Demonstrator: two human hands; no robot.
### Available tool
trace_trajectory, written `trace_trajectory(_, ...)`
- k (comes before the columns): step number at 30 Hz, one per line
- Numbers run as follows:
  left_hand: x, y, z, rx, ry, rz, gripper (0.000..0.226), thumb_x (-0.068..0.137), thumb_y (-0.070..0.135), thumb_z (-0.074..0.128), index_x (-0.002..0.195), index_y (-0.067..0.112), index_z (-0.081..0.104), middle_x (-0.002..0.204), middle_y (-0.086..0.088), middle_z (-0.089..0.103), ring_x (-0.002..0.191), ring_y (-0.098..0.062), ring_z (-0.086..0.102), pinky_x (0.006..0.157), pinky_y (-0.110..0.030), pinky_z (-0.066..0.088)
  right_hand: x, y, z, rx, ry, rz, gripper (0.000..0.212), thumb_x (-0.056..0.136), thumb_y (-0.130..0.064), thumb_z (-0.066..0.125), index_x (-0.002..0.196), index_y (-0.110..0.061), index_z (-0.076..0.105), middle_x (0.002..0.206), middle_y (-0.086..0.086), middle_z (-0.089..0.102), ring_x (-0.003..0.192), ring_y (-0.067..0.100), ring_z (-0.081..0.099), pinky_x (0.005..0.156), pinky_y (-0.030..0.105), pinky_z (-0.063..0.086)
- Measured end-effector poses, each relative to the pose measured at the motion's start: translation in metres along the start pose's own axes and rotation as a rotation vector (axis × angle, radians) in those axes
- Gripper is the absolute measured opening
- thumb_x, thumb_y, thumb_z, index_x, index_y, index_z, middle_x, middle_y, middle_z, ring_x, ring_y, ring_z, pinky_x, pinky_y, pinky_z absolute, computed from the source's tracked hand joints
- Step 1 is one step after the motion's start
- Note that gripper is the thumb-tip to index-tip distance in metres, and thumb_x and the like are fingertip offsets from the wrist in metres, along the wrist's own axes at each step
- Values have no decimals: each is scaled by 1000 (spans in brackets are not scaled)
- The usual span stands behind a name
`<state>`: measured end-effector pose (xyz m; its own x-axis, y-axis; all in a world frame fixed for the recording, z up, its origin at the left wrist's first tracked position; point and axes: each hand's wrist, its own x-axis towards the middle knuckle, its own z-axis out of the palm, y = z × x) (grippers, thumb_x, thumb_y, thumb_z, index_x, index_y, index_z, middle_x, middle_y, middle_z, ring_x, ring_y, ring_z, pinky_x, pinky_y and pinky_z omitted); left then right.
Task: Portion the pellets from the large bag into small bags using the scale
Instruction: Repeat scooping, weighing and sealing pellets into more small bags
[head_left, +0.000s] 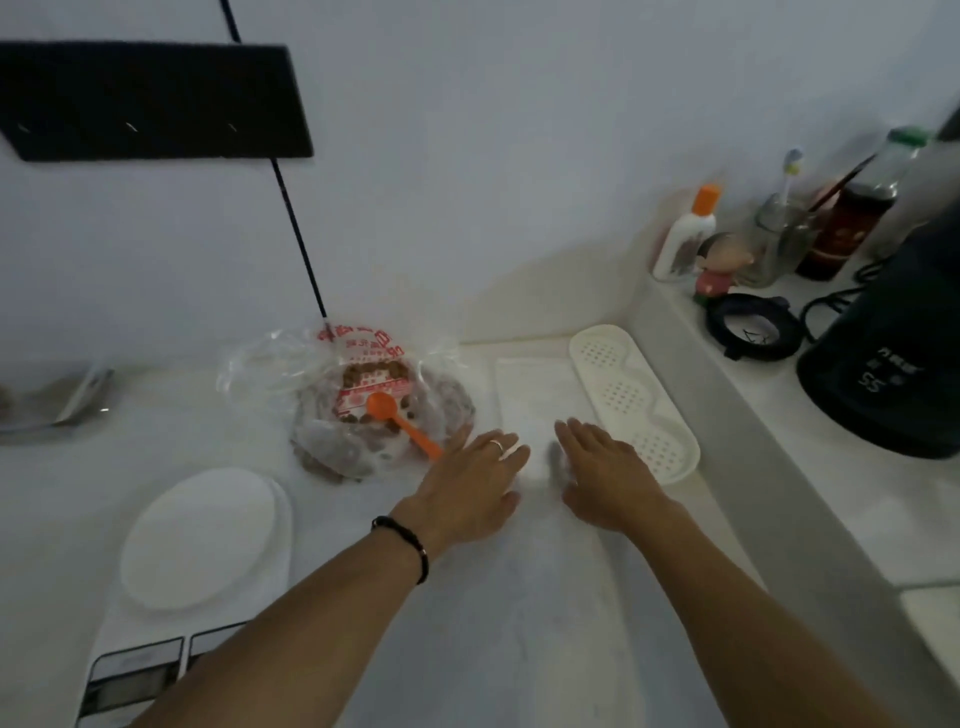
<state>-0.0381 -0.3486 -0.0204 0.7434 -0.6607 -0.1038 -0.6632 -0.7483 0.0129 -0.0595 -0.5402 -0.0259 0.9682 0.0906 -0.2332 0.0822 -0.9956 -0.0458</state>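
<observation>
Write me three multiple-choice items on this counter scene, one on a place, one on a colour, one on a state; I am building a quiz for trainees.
1. Where does the scoop lie?
A. on the bag of pellets
B. on the scale
C. in the white tray

2. What colour is the scoop?
A. blue
B. orange
C. black

3. How are the hands?
A. both grip the scoop
B. both flat, fingers straight, over the small bags
C. one lifts the scale

Answers: 1 A, its bowl sits on the pellet bag; 2 B, it is plainly orange; 3 B, the left hand and the right hand are spread and hold nothing.
</observation>
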Motion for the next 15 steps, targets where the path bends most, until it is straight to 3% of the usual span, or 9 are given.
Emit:
trace_trajectory(4,13,3,14,-5,-44,-8,56,98,34,46,148,19,28,154,-6,33,140,-22,32,120,-46,6,15,8,16,-95,103,-100,45,95,-11,42,140,-11,42,149,7,40,134,27,40,100,39,39)
trace_trajectory(7,17,6,20,-7,9,-9,53,97,34,47,145,19,31,145,-5,43,133,-25,40,114,-43,19,15,11,26,-69,309,-156,20,80,1,57,96,-9,65,94,7,68,91,30,62,67,36,47)
trace_trajectory(9,20,8,21,-3,54,-17,49,97,32,47,143,19,35,142,-7,46,127,-28,45,108,-42,30,13,12,25,-25,410,-158,26,59,6,72,67,-13,55,57,2,57,58,25,56,45,28,31)
trace_trajectory(11,23,10,20,-20,113,-39,39,99,28,44,136,18,46,139,-9,49,123,-30,49,99,-43,37,12,10,24,0,453,-149,36,51,6,76,61,-15,48,50,-1,47,49,21,47,44,25,21)
trace_trajectory(15,32,10,19,-158,309,-71,25,94,13,53,114,13,68,110,-9,68,105,-32,59,84,-44,51,6,9,21,140,576,-174,30,58,11,74,70,-10,56,57,2,51,55,22,48,38,28,29)
